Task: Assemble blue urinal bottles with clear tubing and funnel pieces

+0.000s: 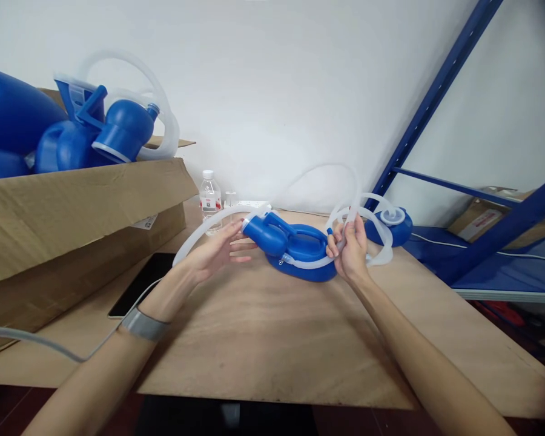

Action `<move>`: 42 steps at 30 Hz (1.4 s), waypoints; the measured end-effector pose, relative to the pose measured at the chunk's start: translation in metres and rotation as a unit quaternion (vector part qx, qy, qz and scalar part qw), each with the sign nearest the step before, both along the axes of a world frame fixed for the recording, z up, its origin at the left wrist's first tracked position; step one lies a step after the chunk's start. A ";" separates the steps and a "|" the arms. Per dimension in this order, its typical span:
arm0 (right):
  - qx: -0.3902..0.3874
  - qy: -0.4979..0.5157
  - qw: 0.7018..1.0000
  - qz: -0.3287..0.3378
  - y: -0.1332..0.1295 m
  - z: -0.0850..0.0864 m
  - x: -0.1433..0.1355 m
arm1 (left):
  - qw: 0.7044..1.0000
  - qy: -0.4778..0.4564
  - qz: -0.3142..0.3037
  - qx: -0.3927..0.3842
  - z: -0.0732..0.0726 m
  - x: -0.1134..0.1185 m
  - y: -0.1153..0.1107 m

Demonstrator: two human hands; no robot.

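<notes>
A blue plastic urinal bottle [306, 243] with a moulded handle lies on the wooden table in front of me. Its bulb-shaped neck [272, 239] points left, and a clip and a translucent hose [313, 263] are at its lower side. My left hand [224, 249] is beside the neck's pale rim, fingers spread, thumb side close to or touching it. Another stretch of hose [200, 229] arches over that hand toward the neck. Right of the bottle, my right hand [350, 247] is closed around the translucent hose, which loops up and behind it.
On the left, an open cardboard box [86, 194] holds several blue bottles and coiled hose. A tablet [148, 281], a water bottle [209, 200] and a power strip [247, 204] are nearby. Another blue bottle [399, 229] stands at right, beside a blue metal rack [418, 133].
</notes>
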State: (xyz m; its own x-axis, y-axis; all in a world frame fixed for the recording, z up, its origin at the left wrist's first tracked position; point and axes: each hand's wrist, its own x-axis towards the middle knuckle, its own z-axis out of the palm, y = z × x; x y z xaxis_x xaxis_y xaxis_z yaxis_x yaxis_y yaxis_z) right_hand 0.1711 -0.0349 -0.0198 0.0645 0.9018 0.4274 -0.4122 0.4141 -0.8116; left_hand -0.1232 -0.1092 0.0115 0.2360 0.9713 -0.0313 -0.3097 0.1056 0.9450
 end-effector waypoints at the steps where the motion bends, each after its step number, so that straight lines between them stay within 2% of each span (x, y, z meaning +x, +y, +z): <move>1: -0.001 -0.001 1.000 -0.001 -0.003 0.000 -0.003 | 1.000 0.014 0.011 -0.012 -0.003 0.001 0.000; 4: -0.019 -0.024 1.000 0.008 -0.006 -0.001 -0.005 | 0.997 0.034 0.061 -0.043 -0.013 0.003 0.004; 6: -0.029 -0.055 0.998 0.010 -0.003 -0.002 -0.001 | 0.995 0.051 0.069 -0.054 -0.019 0.003 0.008; 10: 0.005 -0.191 0.982 -0.009 0.009 -0.009 0.010 | 0.977 0.194 0.083 -0.010 -0.028 0.004 0.011; 12: 0.029 -0.305 0.952 -0.023 0.014 -0.011 0.013 | 0.949 0.290 0.101 0.078 -0.030 0.008 0.010; 14: 0.032 -0.410 0.909 -0.073 0.013 -0.010 0.014 | 0.898 0.377 0.126 0.186 -0.031 0.011 0.007; 17: 0.060 -0.493 0.833 -0.245 -0.005 -0.002 0.011 | 0.818 0.488 0.148 0.268 -0.031 0.014 0.001; 18: 0.091 -0.504 0.806 -0.299 -0.015 0.002 0.009 | 0.800 0.512 0.155 0.274 -0.031 0.014 -0.001; 19: 0.133 -0.519 0.780 -0.323 -0.025 0.005 0.005 | 0.786 0.529 0.158 0.278 -0.031 0.016 -0.002; 20: 0.179 -0.534 0.762 -0.321 -0.036 0.007 -0.001 | 0.776 0.540 0.160 0.284 -0.032 0.017 -0.004; 21: 0.221 -0.552 0.751 -0.289 -0.047 0.008 -0.007 | 0.770 0.546 0.159 0.290 -0.033 0.019 -0.006; 23: 0.277 -0.597 0.735 -0.163 -0.062 0.004 -0.022 | 0.765 0.550 0.146 0.303 -0.036 0.023 -0.010; 26: 0.245 -0.628 0.735 -0.072 -0.072 -0.010 -0.040 | 0.757 0.560 0.137 0.307 -0.042 0.028 -0.019; 29: 0.190 -0.623 0.758 -0.039 -0.074 -0.022 -0.046 | 0.742 0.572 0.118 0.329 -0.046 0.029 -0.027; 31: 0.184 -0.611 0.769 -0.037 -0.076 -0.027 -0.045 | 0.742 0.562 0.110 0.349 -0.048 0.030 -0.030; 33: 0.196 -0.593 0.779 -0.058 -0.077 -0.030 -0.045 | 0.756 0.540 0.130 0.346 -0.048 0.032 -0.032; 38: 0.220 -0.564 0.792 -0.081 -0.079 -0.036 -0.052 | 0.808 0.474 0.209 0.279 -0.046 0.040 -0.031; 42: 0.212 -0.574 0.786 -0.086 -0.080 -0.036 -0.056 | 0.865 0.362 0.263 0.229 -0.047 0.044 -0.026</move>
